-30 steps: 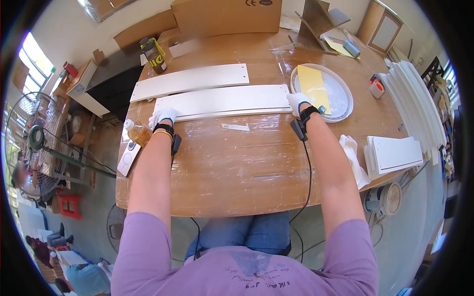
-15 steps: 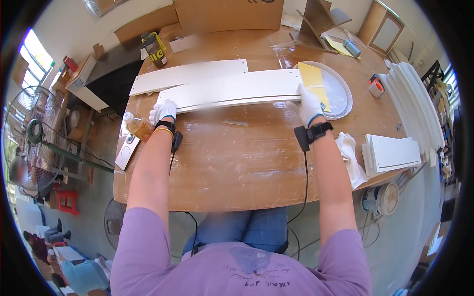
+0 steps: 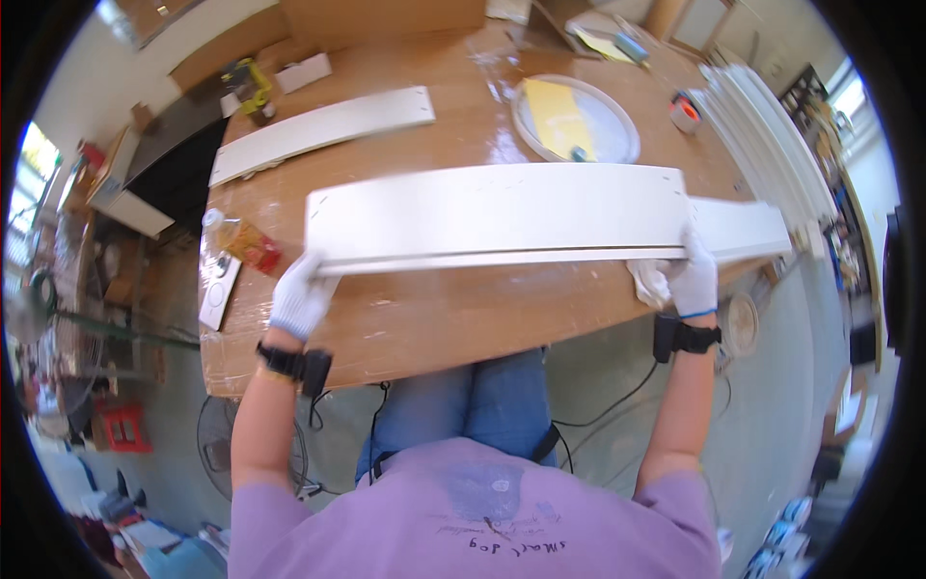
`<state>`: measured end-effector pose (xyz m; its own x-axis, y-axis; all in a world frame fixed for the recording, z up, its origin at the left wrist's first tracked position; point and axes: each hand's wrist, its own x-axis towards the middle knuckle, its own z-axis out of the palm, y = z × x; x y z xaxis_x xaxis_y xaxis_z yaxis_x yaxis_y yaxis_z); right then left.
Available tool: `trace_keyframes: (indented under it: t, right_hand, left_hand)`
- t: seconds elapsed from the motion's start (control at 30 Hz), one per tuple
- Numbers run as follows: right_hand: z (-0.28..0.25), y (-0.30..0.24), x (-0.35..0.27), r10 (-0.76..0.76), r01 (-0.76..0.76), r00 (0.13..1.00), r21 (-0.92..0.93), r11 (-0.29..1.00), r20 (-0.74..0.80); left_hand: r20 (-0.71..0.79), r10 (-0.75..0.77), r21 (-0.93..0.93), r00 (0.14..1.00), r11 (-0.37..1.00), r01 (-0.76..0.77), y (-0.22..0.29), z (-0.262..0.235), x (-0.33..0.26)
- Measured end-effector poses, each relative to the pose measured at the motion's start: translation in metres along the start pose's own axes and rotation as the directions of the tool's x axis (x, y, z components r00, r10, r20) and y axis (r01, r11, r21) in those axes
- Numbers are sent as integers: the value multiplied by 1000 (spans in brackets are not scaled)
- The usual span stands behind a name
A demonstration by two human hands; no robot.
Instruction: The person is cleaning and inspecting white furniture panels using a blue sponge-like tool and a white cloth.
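Note:
A long white board (image 3: 497, 214) with small holes near its ends and a groove along the near edge is held up above the table. My left hand (image 3: 301, 294), in a white knit glove, grips its left end. At the right end, my gloved right hand (image 3: 693, 275) is closed on the board too; parts of the fingers are hidden behind it. Farther back on the left lies a second white board (image 3: 323, 133). To the right, a stack of shorter white boards (image 3: 741, 230) is partly covered by my right hand. A white cloth (image 3: 648, 282) lies below the held board.
On the brown table (image 3: 463, 309) stand a bottle of amber liquid (image 3: 241, 241) and a white device (image 3: 221, 292) at the left. A round white tray (image 3: 625, 130) with a yellow sheet (image 3: 559, 118), a tape measure (image 3: 685, 113) and long white strips (image 3: 767, 154) are farther back.
Both hands have lifted the near white board off the table and brought it closer and to the right, away from the other board. The view has turned to the right.

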<state>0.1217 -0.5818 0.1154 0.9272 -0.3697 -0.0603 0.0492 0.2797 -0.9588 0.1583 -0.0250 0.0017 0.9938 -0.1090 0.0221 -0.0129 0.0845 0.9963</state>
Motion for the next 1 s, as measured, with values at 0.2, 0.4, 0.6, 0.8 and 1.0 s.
trace_keyframes:
  t: [0.2, 0.4, 0.6, 0.8, 1.0]
  right_hand:
    - [-18, 42, -16, 77, -4, 995, -717, 697, 70]
    - [-45, 68, 44, -359, 308, 861, -930, -199, 362]
    - [-55, 75, 75, -12, 69, 998, -997, 26, 68]
    - [-2, 107, 38, -109, 367, 928, -923, 112, 356]
    - [83, 156, -14, -93, 678, 721, -727, -110, 686]
  left_hand:
    - [-228, -500, -631, 836, 730, 264, 17, -4, -126]
    - [-303, -461, -565, 834, 792, 231, 1, 5, -165]
    - [-237, -430, -513, 871, 817, 263, 3, 4, -162]
    - [-175, -443, -441, 879, 833, 333, 9, 4, -167]
    - [-196, -416, -439, 888, 847, 300, 12, 18, -159]
